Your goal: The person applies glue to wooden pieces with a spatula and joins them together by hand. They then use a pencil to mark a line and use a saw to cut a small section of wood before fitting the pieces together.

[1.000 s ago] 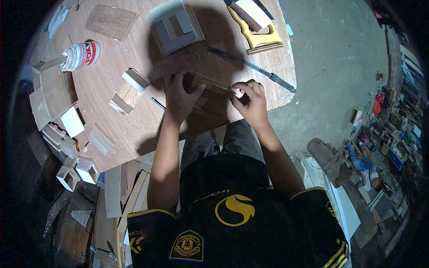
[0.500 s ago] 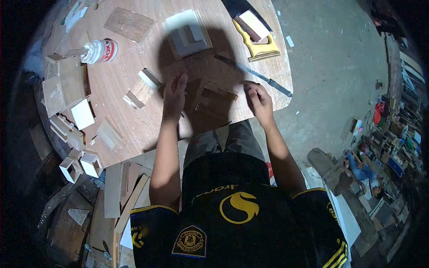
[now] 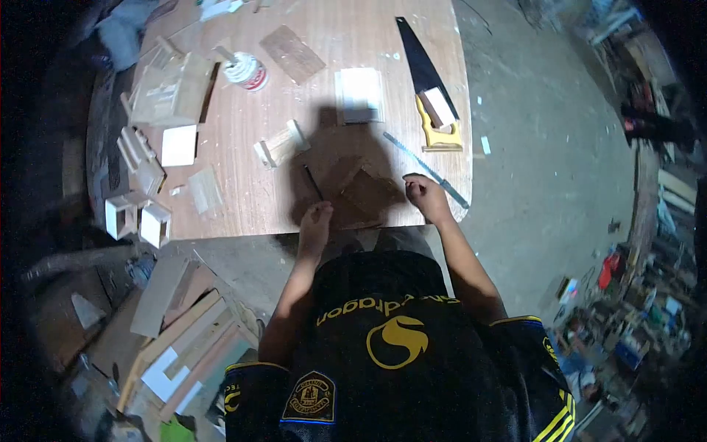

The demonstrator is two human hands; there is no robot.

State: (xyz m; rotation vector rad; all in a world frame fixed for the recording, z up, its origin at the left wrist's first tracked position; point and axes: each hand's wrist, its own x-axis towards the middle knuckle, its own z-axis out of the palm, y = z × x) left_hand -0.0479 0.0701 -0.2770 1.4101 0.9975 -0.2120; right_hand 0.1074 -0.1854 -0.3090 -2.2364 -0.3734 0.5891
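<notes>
At the near edge of the table (image 3: 243, 214), my left hand (image 3: 315, 225) has its fingers closed at the lower end of a thin dark pencil-like stick (image 3: 314, 183). The stick slants up and away from the fingers. My right hand (image 3: 427, 197) is closed, thumb against the curled fingers; a dark bit shows at its fingertips, too small to name. Between the hands, in my shadow, lies a wooden piece (image 3: 366, 190) with blurred edges. Just beyond the right hand rests a narrow saw blade (image 3: 420, 163) with a dark handle.
A yellow-handled handsaw (image 3: 423, 70) lies at the right with a small block on it. Farther off are a pale panel (image 3: 360, 92), a brown board (image 3: 292, 54) and a glue tub (image 3: 247, 72). A wooden box (image 3: 173, 88) and small wood assemblies stand left.
My left hand has drawn back toward the table edge, to the end of the dark stick. My right hand stays closed beside the saw blade. The view has shifted, showing more of the table's right side.
</notes>
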